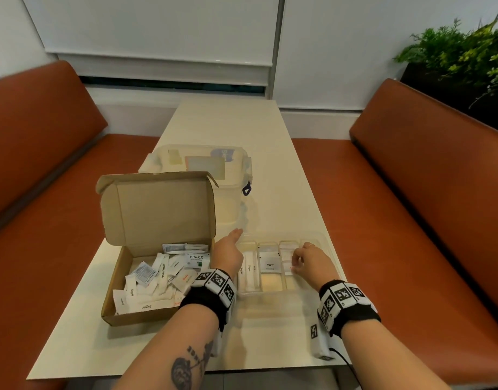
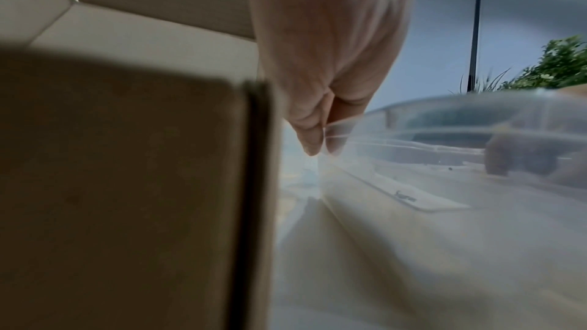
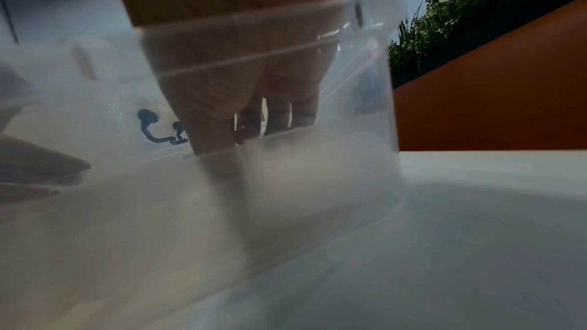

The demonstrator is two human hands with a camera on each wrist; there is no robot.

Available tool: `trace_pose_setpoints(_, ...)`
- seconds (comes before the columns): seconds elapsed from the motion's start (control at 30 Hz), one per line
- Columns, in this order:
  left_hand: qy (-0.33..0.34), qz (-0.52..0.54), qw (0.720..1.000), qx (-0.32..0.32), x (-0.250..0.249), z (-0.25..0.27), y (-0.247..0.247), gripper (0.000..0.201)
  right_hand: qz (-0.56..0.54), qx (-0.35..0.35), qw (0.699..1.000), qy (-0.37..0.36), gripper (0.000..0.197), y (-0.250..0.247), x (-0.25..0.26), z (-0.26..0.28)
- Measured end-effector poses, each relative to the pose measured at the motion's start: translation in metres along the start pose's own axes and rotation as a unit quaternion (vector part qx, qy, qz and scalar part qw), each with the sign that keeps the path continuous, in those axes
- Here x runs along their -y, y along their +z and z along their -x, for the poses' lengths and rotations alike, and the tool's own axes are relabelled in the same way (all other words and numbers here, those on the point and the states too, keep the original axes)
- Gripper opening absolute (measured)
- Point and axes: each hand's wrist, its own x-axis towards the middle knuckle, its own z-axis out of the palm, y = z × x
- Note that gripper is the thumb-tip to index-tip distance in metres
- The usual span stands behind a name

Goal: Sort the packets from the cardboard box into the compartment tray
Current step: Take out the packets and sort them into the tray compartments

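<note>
sorting packets (image 1: 155, 280) from box (image 1: 135, 313) to tray (image 1: 331, 249)

the box, lid up, sits at the tabletop's (image 1: 228, 122) near left with loose packets inside; the clear tray lies just right of it, sugar and pepper packets in its slots. left hand (image 1: 228, 253) pinches the tray's far left corner; right hand (image 1: 312, 261) curls over a packet in a right slot, grip unclear. tub (image 1: 236, 175) behind.

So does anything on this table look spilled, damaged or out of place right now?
Nothing stands out. The packets lie jumbled but all inside the cardboard box, whose lid stands open. The few in the compartment tray lie lengthwise in their slots, and none shows on the table.
</note>
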Motion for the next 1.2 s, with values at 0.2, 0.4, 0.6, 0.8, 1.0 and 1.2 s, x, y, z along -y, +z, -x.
trace_pose_setpoints(0.2, -0.006, -0.003, 1.000, 0.003, 0.001, -0.001, 0.000, 0.074, -0.015, -0.007, 1.000, 0.006, 0.007, 0.003, -0.001, 0.001)
trace_pose_setpoints(0.4, -0.005, 0.033, 0.999, 0.023, -0.003, 0.006, -0.010, 0.055, -0.046, -0.023, 0.998, 0.021, 0.026, 0.000, 0.004, -0.003)
trace_pose_setpoints(0.6, 0.044, 0.176, 0.983, -0.023, -0.014, 0.021, -0.033, 0.029, -0.100, -0.129, 0.986, -0.024, 0.029, -0.012, 0.054, -0.007)
trace_pose_setpoints(0.8, 0.024, 0.202, 0.955, -0.214, 0.023, 0.035, -0.099, 0.019, -0.192, -0.070, 0.972, -0.121, 0.017, 0.011, 0.143, -0.003)
trace_pose_setpoints(1.0, -0.119, 0.013, 0.938, -0.326, 0.107, 0.052, -0.146, 0.025, -0.169, 0.094, 0.967, -0.168, 0.019, 0.068, 0.209, 0.009)
trace_pose_setpoints(1.2, -0.149, 0.065, 0.963, -0.213, 0.144, 0.055, -0.144, 0.041, -0.096, 0.199, 0.959, -0.176, 0.046, 0.086, 0.237, 0.004)
